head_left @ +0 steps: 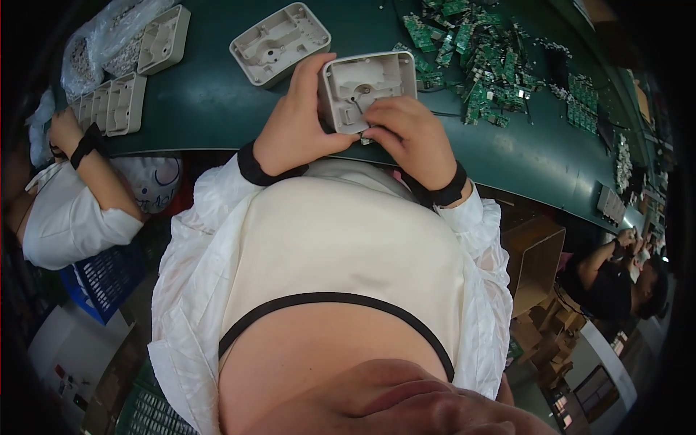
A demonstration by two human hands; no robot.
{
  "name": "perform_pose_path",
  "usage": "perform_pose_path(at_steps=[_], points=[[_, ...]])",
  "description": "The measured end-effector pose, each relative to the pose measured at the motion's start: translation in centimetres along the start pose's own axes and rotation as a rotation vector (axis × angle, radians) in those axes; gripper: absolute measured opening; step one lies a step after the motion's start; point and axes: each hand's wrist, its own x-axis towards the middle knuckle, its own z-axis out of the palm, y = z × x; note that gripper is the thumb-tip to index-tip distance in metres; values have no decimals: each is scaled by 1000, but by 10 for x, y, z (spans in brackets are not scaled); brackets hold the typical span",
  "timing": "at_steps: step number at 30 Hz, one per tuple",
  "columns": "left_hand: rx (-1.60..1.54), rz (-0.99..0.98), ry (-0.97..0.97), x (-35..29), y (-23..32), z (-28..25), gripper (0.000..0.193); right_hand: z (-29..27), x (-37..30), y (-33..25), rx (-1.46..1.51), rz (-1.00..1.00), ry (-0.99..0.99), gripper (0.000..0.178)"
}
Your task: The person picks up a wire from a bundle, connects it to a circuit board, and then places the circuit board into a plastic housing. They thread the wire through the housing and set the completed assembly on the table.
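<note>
My left hand (295, 119) is wrapped around the side of a light grey plastic housing (335, 90), tilted so its hollow inside faces up. Inside the housing are moulded ribs and a round post, and a thin dark wire (357, 106) runs towards my right fingers. My right hand (415, 130) is closed in a pinch at the housing's near right corner; what its fingertips hold is hidden. A small green piece (365, 140) shows just below that corner. A second grey housing (279, 45) lies open side up beyond my left hand.
A heap of green circuit boards (482, 61) with wires covers the table's (203, 94) far right. More housings (116, 105) and a clear bag of small parts (109, 47) are at the left, beside another person's arm (98, 170). A cardboard box (533, 257) stands below the table edge.
</note>
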Motion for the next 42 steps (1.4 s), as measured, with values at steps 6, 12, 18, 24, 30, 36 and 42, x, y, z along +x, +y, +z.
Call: perform_pose_path(at_steps=[6, 12, 18, 24, 30, 36, 42], points=[[-227, -85, -82, -3, 6, -10, 110, -11, 5, -10, -291, -162, -106, 19], [-161, 76, -66, -1, 2, -61, 109, -63, -2, -36, -133, -183, -23, 19], [407, 74, 163, 0, -5, -94, 98, -155, -66, -12, -548, 96, 173, 28], [604, 46, 155, 10, -25, -101, 105, -255, -196, 89, -976, 586, 265, 17], [478, -52, 152, 11, -37, -99, 110, -338, -285, 171, -983, 834, 227, 21], [376, -60, 161, 18, -38, -89, 111, -376, -326, 205, -989, 963, 197, 23], [352, -115, 216, 12, -39, -86, 110, -338, -279, 173, -1335, 854, 196, 23]])
